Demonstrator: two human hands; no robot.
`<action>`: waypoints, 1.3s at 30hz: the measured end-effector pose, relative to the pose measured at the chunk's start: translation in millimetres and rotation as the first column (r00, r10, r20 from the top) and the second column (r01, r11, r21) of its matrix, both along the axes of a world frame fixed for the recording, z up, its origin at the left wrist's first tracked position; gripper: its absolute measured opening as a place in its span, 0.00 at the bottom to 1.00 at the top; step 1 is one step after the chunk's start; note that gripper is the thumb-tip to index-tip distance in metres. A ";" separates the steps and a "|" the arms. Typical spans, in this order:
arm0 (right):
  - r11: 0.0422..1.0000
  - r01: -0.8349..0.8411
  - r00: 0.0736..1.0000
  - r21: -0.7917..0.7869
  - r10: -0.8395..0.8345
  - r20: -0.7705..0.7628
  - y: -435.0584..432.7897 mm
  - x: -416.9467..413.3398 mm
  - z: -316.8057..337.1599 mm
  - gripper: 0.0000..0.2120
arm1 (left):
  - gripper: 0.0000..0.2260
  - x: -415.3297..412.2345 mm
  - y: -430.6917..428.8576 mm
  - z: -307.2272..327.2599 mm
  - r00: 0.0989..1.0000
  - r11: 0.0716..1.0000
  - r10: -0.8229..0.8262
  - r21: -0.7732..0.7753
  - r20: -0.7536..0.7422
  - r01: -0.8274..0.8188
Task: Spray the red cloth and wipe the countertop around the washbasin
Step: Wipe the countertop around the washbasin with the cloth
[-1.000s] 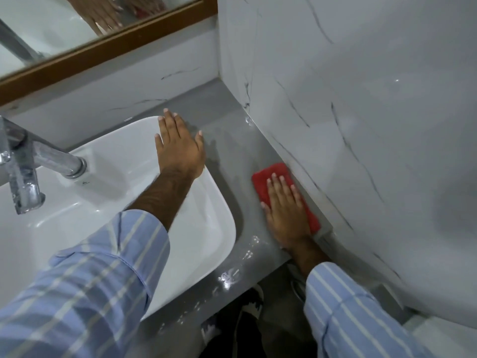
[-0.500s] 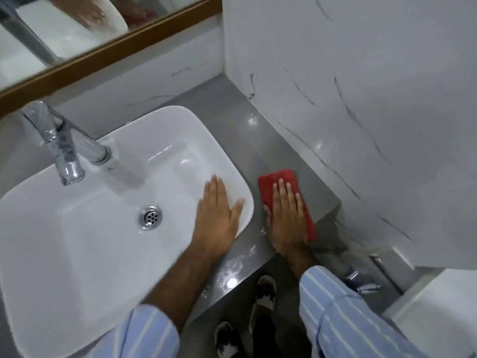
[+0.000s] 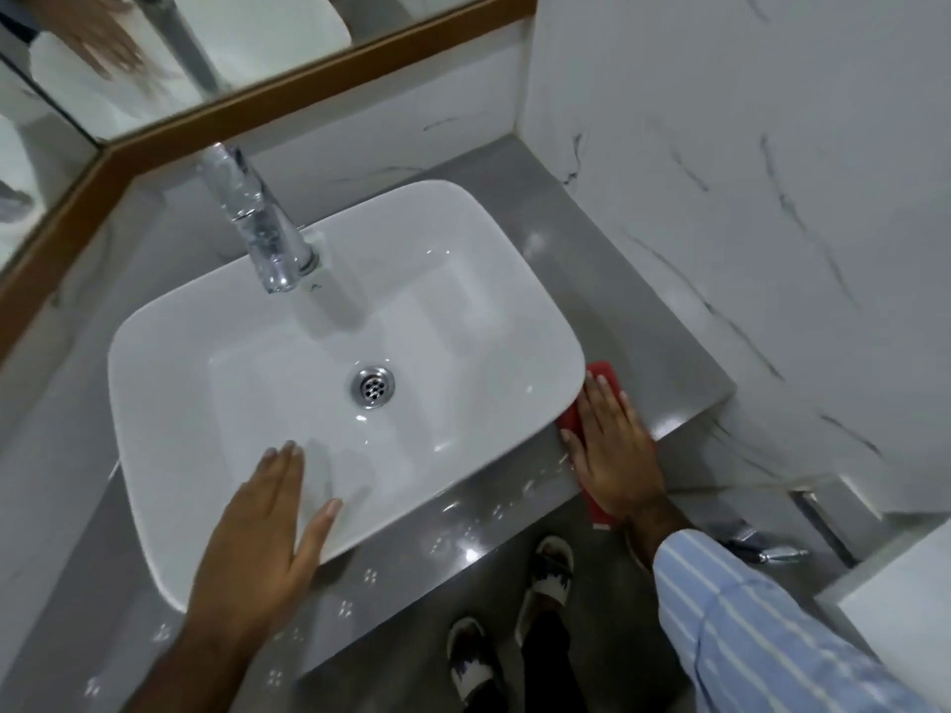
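The right hand (image 3: 615,450) lies flat, fingers together and stretched out, pressing the red cloth (image 3: 604,375) onto the grey speckled stone bench (image 3: 664,362) at the near right corner of the white rectangular ceramic washbasin (image 3: 216,352). The cloth sits under the palm, with red showing beyond the fingertips, along the thumb side against the basin's rim, and below the wrist at the bench's front edge (most of it is covered by the hand). The left hand (image 3: 262,548) rests open and flat on the near rim of the washbasin, fingers together and pointing into the bowl, thumb spread to the right, holding nothing. A chrome tap (image 3: 257,223) stands behind the bowl, its spout over the basin, and a round metal drain (image 3: 373,387) sits in the bowl's floor. Small wet glints dot the bench's front strip between the two hands. A white marble-veined wall (image 3: 746,198) borders the bench on the right.
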State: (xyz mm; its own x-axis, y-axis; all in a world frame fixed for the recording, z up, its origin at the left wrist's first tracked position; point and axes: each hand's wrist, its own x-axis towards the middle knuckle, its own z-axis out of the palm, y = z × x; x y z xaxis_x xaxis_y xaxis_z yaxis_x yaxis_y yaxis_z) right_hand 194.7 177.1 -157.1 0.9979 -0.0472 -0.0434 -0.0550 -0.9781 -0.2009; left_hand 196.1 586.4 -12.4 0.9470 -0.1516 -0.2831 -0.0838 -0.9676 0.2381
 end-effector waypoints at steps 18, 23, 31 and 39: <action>0.970 -0.230 0.971 0.074 0.223 0.089 110.1 -71.7 -20.4 0.32 | 0.36 -12.9 57.5 -4.2 0.964 0.993 -0.049 0.113 0.260 0.020; 0.952 -0.303 0.951 0.048 0.299 0.082 91.5 -66.5 -14.9 0.33 | 0.37 -12.8 56.2 -4.6 0.970 0.993 -0.010 0.120 0.243 -0.020; 0.902 -0.425 0.905 0.076 0.421 0.056 182.3 -91.0 -17.3 0.32 | 0.36 -14.6 58.7 -4.0 0.966 0.993 -0.005 0.116 0.260 -0.026; 0.951 -0.308 0.950 0.033 0.306 0.063 125.3 -74.2 -9.6 0.32 | 0.36 -15.9 64.8 -14.9 0.937 0.995 0.071 0.040 0.343 -0.090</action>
